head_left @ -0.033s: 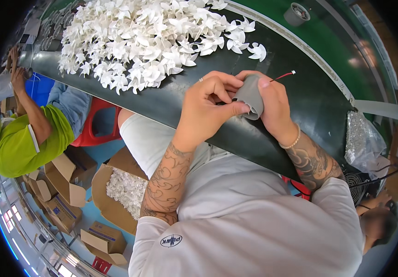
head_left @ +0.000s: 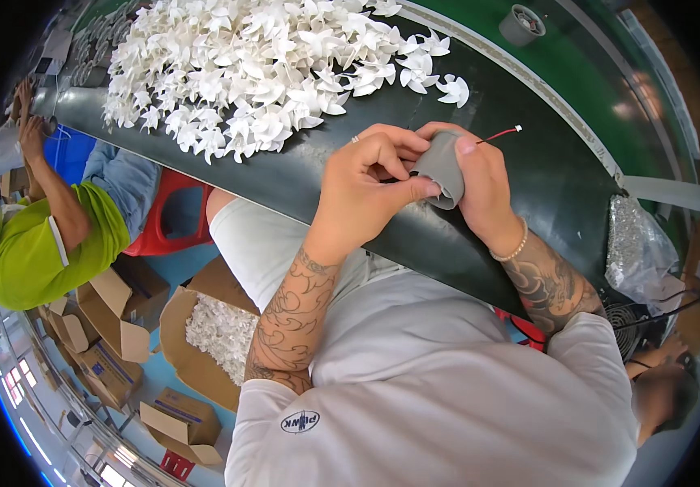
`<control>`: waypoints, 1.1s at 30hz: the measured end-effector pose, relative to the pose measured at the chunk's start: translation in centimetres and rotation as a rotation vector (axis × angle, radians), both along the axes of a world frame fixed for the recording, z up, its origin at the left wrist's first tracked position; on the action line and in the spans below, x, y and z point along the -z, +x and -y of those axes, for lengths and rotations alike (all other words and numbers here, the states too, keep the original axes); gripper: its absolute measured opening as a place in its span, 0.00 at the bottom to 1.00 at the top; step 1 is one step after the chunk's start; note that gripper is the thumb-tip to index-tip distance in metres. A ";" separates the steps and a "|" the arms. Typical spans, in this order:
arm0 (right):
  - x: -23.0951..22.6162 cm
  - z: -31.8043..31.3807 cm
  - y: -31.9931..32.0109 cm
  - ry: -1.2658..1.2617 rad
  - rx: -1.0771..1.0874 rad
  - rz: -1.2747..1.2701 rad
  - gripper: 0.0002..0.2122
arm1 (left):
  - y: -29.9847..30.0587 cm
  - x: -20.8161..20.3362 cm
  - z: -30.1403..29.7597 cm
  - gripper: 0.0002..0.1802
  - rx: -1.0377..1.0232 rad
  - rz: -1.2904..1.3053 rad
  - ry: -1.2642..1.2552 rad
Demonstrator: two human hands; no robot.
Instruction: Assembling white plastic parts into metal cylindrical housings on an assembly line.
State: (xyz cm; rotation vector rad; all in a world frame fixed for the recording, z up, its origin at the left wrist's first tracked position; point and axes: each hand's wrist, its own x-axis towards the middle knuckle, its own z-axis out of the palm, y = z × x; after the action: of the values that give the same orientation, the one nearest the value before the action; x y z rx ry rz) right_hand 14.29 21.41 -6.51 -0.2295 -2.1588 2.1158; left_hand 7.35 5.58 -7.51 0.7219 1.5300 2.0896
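Observation:
My right hand (head_left: 484, 183) is closed around a grey cylindrical fan housing (head_left: 439, 166) above the dark table (head_left: 520, 174). A thin red wire (head_left: 499, 133) with a small white connector sticks out behind that hand. My left hand (head_left: 374, 183) is closed at the housing's open end, its thumb pressed at the rim and its other fingers curled in. Those fingers hide most of the inside of the housing. Beyond my hands, a large heap of white fan impellers (head_left: 244, 73) covers the table's far left, with one stray impeller (head_left: 452, 90) at its right end.
Another grey housing (head_left: 521, 25) stands on the green belt (head_left: 565, 81) past a pale rail. A clear plastic bag (head_left: 641, 256) lies at the right. On the left sit a person in a green shirt (head_left: 62, 243), a red stool (head_left: 175, 215) and several cardboard boxes (head_left: 179, 426).

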 end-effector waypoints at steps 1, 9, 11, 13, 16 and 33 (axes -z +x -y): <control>0.0 0.1 0.0 0.008 -0.009 0.000 0.26 | 0.1 0.0 0.0 0.14 -0.009 0.000 0.008; 0.5 -0.6 0.1 -0.317 0.007 0.166 0.25 | 0.5 0.3 0.2 0.14 0.035 -0.019 -0.023; 0.4 -0.6 0.2 -0.281 -0.005 0.181 0.25 | 0.2 0.5 0.5 0.16 0.061 0.025 -0.012; 0.2 -0.4 0.4 -0.251 -0.008 0.203 0.25 | 0.3 0.4 0.5 0.18 0.096 0.078 -0.007; -0.1 -0.2 0.5 -0.018 -0.044 0.090 0.23 | 0.3 -0.1 0.2 0.19 0.013 -0.289 -0.108; -1.2 -18.7 -0.6 1.305 0.303 0.227 0.40 | 0.7 -0.9 -6.1 0.38 -0.209 -1.093 -0.982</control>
State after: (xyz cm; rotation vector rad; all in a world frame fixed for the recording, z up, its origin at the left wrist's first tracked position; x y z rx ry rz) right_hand 13.69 40.07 -5.34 -0.5827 -2.8448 0.2863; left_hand 8.10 11.71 -6.58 1.3672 2.8995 0.6603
